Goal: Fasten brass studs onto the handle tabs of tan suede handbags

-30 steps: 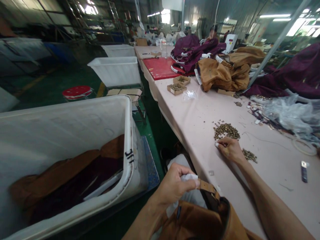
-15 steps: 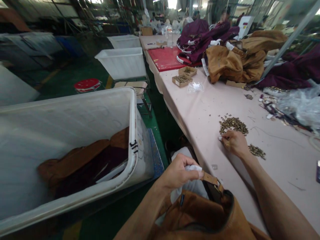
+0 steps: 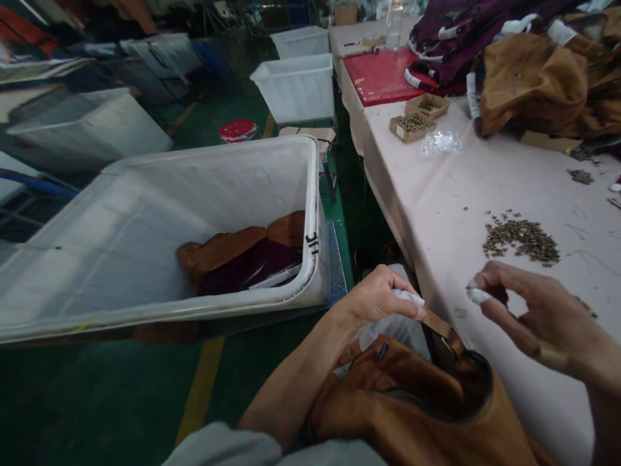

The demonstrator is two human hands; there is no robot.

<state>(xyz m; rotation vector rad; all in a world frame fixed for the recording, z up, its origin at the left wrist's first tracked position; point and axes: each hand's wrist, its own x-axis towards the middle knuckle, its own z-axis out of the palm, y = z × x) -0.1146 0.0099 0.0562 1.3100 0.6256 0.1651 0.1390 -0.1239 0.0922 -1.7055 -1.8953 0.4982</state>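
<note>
My left hand [image 3: 385, 294] is closed on the strap [image 3: 439, 322] of a brown bag [image 3: 412, 404], close to the strap's white-wrapped part [image 3: 407, 297]. The bag lies in my lap with its opening facing up and a metal buckle on the strap. To the right, over the table edge, my right hand [image 3: 528, 310] pinches a small metal stud [image 3: 468, 288] between thumb and finger; white tape covers the fingertips. Beyond that hand lies a heap of small brass-coloured studs [image 3: 524, 239] on the table. A smaller heap is mostly hidden behind the hand.
A large white bin [image 3: 310, 259] with brown and purple bags stands at my left. Along the pale table [image 3: 427, 188] are two cardboard boxes of studs [image 3: 411, 126], a clear plastic bag [image 3: 440, 143] and piled brown bags [image 3: 533, 84]. A red stool [image 3: 237, 129] stands farther back.
My right hand has come away from the stud heap, back toward the bag, with its fingertips pinched. My left hand keeps hold of the strap. The view has turned left and down.
</note>
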